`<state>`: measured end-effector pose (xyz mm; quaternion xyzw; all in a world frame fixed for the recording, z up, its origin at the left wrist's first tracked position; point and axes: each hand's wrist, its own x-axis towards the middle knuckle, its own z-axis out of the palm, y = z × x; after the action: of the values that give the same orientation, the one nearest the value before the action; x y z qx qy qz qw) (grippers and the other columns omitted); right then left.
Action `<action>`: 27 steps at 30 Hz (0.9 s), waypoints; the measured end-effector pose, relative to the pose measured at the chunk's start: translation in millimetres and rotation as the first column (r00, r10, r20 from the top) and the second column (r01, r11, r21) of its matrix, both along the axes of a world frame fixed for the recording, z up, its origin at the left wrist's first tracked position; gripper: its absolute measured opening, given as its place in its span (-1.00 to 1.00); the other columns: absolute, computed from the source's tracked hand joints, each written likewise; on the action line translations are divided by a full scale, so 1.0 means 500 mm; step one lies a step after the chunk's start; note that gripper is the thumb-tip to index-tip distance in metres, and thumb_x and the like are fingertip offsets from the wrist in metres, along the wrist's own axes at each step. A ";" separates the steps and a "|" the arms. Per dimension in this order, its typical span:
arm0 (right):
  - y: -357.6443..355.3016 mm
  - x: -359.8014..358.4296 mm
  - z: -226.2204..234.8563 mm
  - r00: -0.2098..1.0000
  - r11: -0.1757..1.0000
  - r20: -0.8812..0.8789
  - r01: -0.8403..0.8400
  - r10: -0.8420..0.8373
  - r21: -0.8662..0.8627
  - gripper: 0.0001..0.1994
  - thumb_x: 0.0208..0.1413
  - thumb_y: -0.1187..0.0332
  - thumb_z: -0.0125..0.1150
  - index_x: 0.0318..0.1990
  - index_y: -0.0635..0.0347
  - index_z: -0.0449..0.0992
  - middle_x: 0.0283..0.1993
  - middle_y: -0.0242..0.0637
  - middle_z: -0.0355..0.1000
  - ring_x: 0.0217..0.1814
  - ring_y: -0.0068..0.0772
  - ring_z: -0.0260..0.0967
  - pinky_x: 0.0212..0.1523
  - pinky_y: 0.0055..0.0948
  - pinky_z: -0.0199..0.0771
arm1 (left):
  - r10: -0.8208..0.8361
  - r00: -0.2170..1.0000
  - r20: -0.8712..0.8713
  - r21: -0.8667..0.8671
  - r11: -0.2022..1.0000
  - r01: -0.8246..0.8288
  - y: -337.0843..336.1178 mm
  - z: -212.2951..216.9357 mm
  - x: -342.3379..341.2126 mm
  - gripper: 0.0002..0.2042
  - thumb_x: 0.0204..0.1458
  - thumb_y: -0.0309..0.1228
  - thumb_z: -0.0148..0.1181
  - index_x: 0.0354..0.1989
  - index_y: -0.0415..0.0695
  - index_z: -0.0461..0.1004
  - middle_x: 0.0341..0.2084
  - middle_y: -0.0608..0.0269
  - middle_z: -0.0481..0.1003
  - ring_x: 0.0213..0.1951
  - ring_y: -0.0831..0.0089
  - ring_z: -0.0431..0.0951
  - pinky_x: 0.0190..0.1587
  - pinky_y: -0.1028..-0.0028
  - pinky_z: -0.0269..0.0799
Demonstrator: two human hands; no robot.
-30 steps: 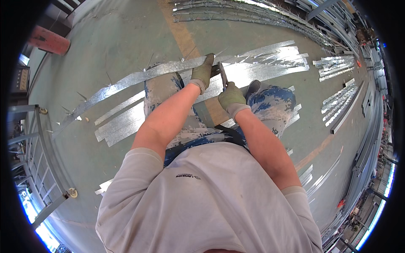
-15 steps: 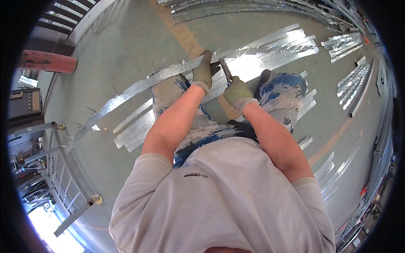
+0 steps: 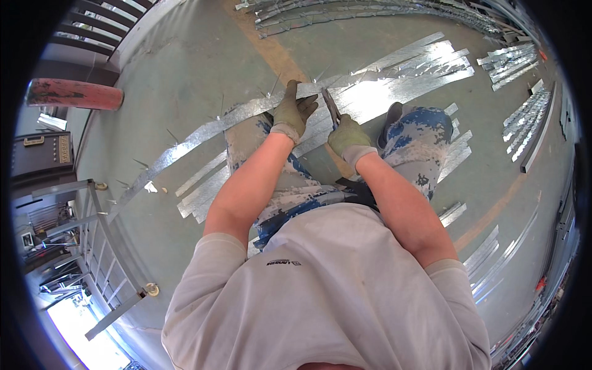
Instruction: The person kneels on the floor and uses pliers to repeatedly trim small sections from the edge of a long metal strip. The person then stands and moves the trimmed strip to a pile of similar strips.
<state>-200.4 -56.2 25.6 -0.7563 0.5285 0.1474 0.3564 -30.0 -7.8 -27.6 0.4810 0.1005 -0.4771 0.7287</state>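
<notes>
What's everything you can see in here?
Floor: one, grey-green, underneath
Long spiked strip: one, silver, across front-left
Flat strips: many, silver, around legs
Spiked strips: several, silver, far ahead
Cylinder: one, red, upper left
Wheeled frame: one, grey, left
Pliers-like tool: one, dark, in right hand
Edge clutter: too blurred to count
Shirt: one, light grey, torso
Trousers: one pair, blue-grey camouflage, legs
Left hand: one, olive-gloved, at long spiked strip
Right hand: one, olive-gloved, fingers around tool

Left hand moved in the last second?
Yes: leftward. Against the yellow floor stripe, the top of the left hand was just right of it; now it overlaps it.
</notes>
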 end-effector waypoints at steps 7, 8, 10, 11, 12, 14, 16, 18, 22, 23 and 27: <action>-0.012 -0.010 -0.019 0.998 0.999 0.064 -0.021 0.019 0.029 -0.43 0.28 0.24 0.20 0.41 0.30 0.43 0.32 0.23 0.57 0.39 0.23 0.55 0.41 -0.01 0.53 | -0.044 0.997 0.057 -0.033 0.998 0.046 0.002 -0.003 0.003 -0.52 0.50 -0.05 0.18 0.38 -0.12 0.47 0.15 0.00 0.57 0.14 0.10 0.68 0.20 0.17 0.69; -0.014 -0.013 -0.023 0.996 0.999 0.093 -0.021 0.018 0.033 -0.41 0.26 0.23 0.22 0.41 0.31 0.43 0.31 0.24 0.57 0.38 0.23 0.56 0.40 -0.02 0.54 | -0.044 0.997 0.056 -0.033 0.998 0.046 0.002 -0.005 0.004 -0.52 0.51 -0.05 0.16 0.39 -0.12 0.46 0.17 0.00 0.57 0.15 0.10 0.68 0.20 0.18 0.69; -0.021 -0.023 -0.031 0.990 0.998 0.143 -0.016 0.008 0.054 -0.38 0.22 0.21 0.25 0.40 0.32 0.43 0.28 0.25 0.58 0.36 0.24 0.57 0.37 -0.04 0.55 | -0.045 0.998 0.041 -0.043 0.998 0.047 -0.001 -0.007 0.006 -0.52 0.52 -0.06 0.13 0.41 -0.12 0.45 0.19 0.01 0.57 0.17 0.10 0.68 0.22 0.19 0.69; -0.022 -0.027 -0.026 0.986 0.997 0.166 -0.012 0.000 0.073 -0.36 0.20 0.20 0.27 0.40 0.33 0.43 0.27 0.25 0.59 0.35 0.23 0.57 0.36 -0.05 0.55 | -0.044 0.998 0.034 -0.045 0.998 0.046 -0.002 -0.007 0.007 -0.52 0.53 -0.06 0.12 0.42 -0.12 0.45 0.21 0.01 0.57 0.18 0.09 0.68 0.22 0.19 0.69; -0.024 -0.032 -0.020 0.982 0.996 0.189 -0.009 -0.009 0.092 -0.35 0.18 0.18 0.29 0.39 0.34 0.44 0.26 0.25 0.59 0.33 0.23 0.58 0.35 -0.06 0.56 | -0.046 0.998 0.042 -0.050 0.998 0.048 -0.002 -0.007 0.007 -0.52 0.53 -0.06 0.11 0.42 -0.12 0.45 0.21 0.01 0.57 0.19 0.09 0.68 0.23 0.19 0.69; -0.030 -0.042 -0.018 0.976 0.992 0.216 -0.028 0.000 0.125 -0.30 0.14 0.16 0.34 0.41 0.35 0.42 0.23 0.24 0.59 0.30 0.18 0.60 0.32 -0.10 0.56 | -0.051 0.997 0.058 -0.058 0.997 0.054 0.001 -0.008 0.004 -0.52 0.53 -0.06 0.11 0.43 -0.12 0.44 0.21 0.02 0.57 0.21 0.09 0.67 0.25 0.18 0.68; -0.037 -0.054 -0.018 0.964 0.985 0.266 -0.065 0.020 0.162 -0.23 0.11 0.13 0.40 0.44 0.35 0.40 0.22 0.23 0.59 0.27 0.12 0.60 0.30 -0.14 0.57 | -0.055 0.997 0.060 -0.066 0.996 0.059 0.004 -0.009 0.005 -0.52 0.53 -0.07 0.12 0.44 -0.12 0.44 0.22 0.02 0.56 0.20 0.08 0.67 0.26 0.18 0.68; -0.044 -0.065 -0.011 0.940 0.973 0.336 -0.121 0.049 0.197 -0.16 0.08 0.10 0.47 0.48 0.35 0.36 0.22 0.21 0.59 0.25 0.05 0.60 0.28 -0.20 0.57 | -0.053 0.997 0.059 -0.072 0.996 0.057 0.004 -0.011 0.004 -0.52 0.53 -0.08 0.13 0.44 -0.11 0.43 0.23 0.02 0.55 0.19 0.07 0.67 0.26 0.18 0.68; -0.059 -0.085 0.012 0.876 0.935 0.478 -0.108 -0.071 0.337 -0.09 0.00 0.07 0.54 0.49 0.36 0.38 0.26 0.20 0.59 0.29 0.05 0.60 0.32 -0.23 0.56 | -0.040 0.996 0.080 -0.069 0.997 0.045 0.002 -0.009 0.006 -0.54 0.54 -0.11 0.13 0.45 -0.07 0.43 0.23 0.00 0.51 0.16 0.05 0.67 0.27 0.17 0.69; -0.058 -0.087 0.000 0.854 0.940 0.512 -0.100 -0.087 0.326 -0.08 -0.01 0.07 0.55 0.49 0.36 0.38 0.25 0.20 0.60 0.27 0.04 0.61 0.30 -0.24 0.56 | -0.037 0.995 0.092 -0.067 0.997 0.043 0.002 -0.012 0.007 -0.55 0.54 -0.11 0.13 0.45 -0.06 0.43 0.22 -0.01 0.51 0.15 0.04 0.67 0.27 0.17 0.69; -0.070 -0.083 -0.024 0.867 0.952 0.497 -0.130 -0.025 0.276 -0.11 0.02 0.09 0.52 0.49 0.36 0.38 0.20 0.20 0.63 0.23 0.03 0.63 0.28 -0.23 0.58 | -0.055 0.985 0.162 -0.072 0.995 0.067 0.008 -0.014 0.008 -0.54 0.51 -0.10 0.16 0.45 -0.05 0.44 0.21 -0.05 0.47 0.13 0.07 0.66 0.24 0.19 0.71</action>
<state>-241.7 -91.0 13.7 -0.7199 0.3699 0.0369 0.5862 -25.8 -3.9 -34.8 0.4921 0.0085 -0.4626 0.7374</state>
